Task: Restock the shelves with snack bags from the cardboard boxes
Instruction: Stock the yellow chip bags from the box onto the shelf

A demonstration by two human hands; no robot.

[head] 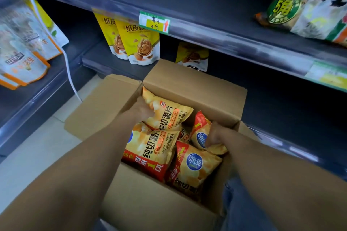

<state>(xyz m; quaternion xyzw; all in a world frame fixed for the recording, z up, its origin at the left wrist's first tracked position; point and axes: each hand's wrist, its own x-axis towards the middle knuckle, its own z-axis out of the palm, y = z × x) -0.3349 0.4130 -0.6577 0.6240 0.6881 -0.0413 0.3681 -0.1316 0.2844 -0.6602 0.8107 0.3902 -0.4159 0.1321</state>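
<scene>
1. Fingers point(149, 115) first: the left hand point(141, 110) has them curled down over the left edge of the top yellow-orange foil chip bag point(169, 116). It looks like a grip, though blur hides the tips. The right hand point(215, 135) pinches the crinkled end of a second chip bag point(201, 133), which stands on edge by the box's right wall.
2. Far left, white stand-up pouches with orange trim point(24, 52) sit on a side run of shelving.
3. Next over, yellow walnut pouches point(139, 43) stand on a low shelf right behind the box. A green-and-yellow paper price tag point(154, 22) with a red up arrow is stuck to the edge of the dark grey metal shelf point(206, 30) above them.
4. Middle: the open brown cardboard box point(197, 88) sits on the pale floor tight against the shelving, flaps folded out. Inside is a loose pile of the same chip bags, at least four or five showing, so it's still pretty full. Both gripped bags are still down in the box.
5. My guess is one bag per hand means two go up in one trip, and parking the box under the shelves keeps the reach short. The bare stretch above that tag looks like the likely spot.
6. Far right, a big clear snack bag with a round green-gold sticker point(281, 6) lies on the upper shelf.
</scene>
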